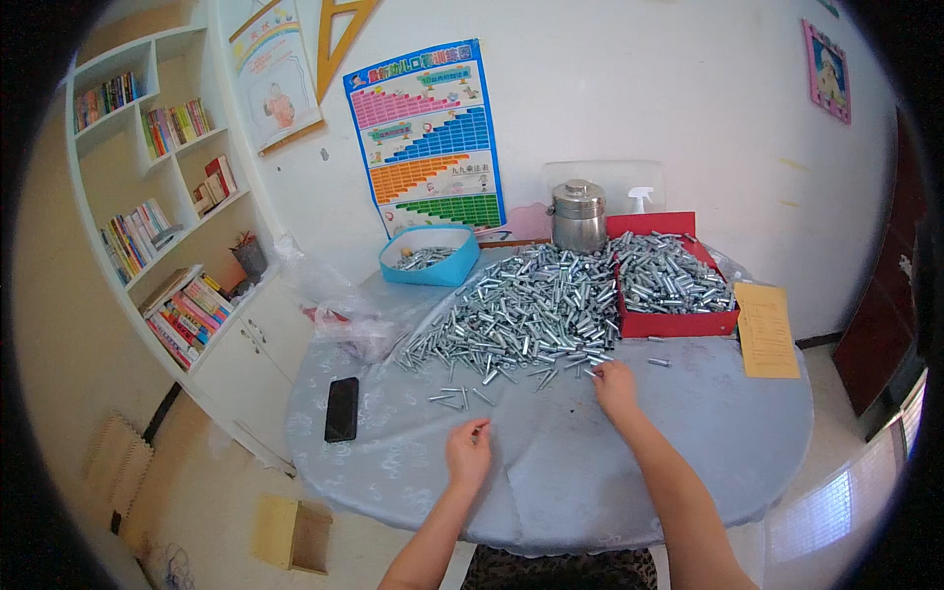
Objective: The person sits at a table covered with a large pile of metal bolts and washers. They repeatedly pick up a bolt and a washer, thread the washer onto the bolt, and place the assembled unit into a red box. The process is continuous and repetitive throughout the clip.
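Observation:
A wide heap of small silvery metal tubes and pins (521, 305) covers the far middle of the table. At its near right edge is my right hand (618, 389), its fingertips closed on a small metal piece (592, 373). My left hand (468, 456) is held over the cloth nearer to me, apart from the heap. Its thumb and fingers are pressed together, and what they hold, if anything, is too small to make out. Several loose metal pins (462, 397) lie just beyond it. A red box (678, 324) full of metal tubes stands right of the heap.
A light blue basket (433, 272) with metal pieces stands back left, near crumpled clear plastic (369, 332). A black phone (341, 409) lies left on the grey tablecloth (560, 482). Behind the heap stands a steel pot (578, 218). An orange-yellow paper (767, 329) lies right.

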Action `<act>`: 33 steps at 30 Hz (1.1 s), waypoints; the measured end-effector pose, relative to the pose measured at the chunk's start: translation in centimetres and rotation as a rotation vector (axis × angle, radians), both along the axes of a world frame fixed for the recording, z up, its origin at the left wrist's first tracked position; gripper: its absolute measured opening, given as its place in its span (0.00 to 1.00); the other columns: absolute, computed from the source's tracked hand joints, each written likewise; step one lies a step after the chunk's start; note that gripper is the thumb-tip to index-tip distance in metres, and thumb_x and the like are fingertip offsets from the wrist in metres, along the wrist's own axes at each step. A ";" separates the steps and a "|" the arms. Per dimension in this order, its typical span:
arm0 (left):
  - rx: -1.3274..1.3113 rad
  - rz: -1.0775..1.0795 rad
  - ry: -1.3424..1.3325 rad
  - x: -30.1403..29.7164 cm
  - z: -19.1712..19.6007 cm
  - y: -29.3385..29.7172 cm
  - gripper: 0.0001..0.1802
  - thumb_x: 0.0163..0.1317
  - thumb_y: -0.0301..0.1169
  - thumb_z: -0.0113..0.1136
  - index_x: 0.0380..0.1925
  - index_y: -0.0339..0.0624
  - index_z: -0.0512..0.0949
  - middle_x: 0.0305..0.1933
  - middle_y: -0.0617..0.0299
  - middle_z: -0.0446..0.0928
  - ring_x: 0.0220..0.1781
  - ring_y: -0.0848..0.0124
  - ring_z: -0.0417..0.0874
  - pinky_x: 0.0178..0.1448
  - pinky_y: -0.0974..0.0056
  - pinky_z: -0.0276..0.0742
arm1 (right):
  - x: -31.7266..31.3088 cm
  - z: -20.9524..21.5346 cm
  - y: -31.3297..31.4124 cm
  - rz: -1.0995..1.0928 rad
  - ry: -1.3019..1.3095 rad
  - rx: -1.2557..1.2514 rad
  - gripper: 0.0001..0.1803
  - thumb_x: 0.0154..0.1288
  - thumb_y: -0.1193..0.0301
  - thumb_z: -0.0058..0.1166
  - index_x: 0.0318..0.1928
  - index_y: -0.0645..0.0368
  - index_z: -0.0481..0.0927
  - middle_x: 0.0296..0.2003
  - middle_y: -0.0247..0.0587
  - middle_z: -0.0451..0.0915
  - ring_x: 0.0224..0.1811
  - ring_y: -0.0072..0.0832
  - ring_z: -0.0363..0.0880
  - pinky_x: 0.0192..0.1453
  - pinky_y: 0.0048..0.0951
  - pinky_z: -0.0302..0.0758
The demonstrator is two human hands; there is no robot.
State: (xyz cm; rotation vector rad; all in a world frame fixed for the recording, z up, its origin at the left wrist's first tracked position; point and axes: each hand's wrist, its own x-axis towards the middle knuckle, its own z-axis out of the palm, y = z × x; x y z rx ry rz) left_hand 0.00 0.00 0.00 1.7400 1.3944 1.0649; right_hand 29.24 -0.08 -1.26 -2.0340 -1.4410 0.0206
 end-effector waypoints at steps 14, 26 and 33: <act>0.678 -0.305 0.670 -4.5 -1.3 8.2 0.09 0.41 0.21 0.56 0.27 0.37 0.75 0.36 0.54 0.74 0.43 0.58 0.70 0.45 0.59 0.69 | -5.5 0.8 -5.2 0.334 1.375 0.049 0.14 0.60 0.65 0.51 0.45 0.56 0.73 0.34 0.27 0.75 0.35 0.15 0.70 0.38 0.18 0.67; -0.179 -0.205 -0.750 2.2 -1.4 2.7 0.08 0.56 0.23 0.53 0.36 0.36 0.70 0.30 0.62 0.73 0.29 0.75 0.75 0.38 0.69 0.75 | -8.0 1.4 -6.8 0.387 0.788 -0.001 0.11 0.54 0.70 0.56 0.38 0.58 0.76 0.31 0.32 0.76 0.32 0.21 0.73 0.40 0.22 0.69; -0.307 -0.270 -0.942 3.3 -2.0 0.8 0.12 0.57 0.21 0.49 0.42 0.34 0.69 0.35 0.59 0.73 0.34 0.72 0.76 0.41 0.65 0.78 | -8.3 1.5 -7.0 0.526 0.319 0.130 0.10 0.51 0.70 0.54 0.36 0.56 0.76 0.31 0.39 0.77 0.36 0.36 0.74 0.42 0.33 0.70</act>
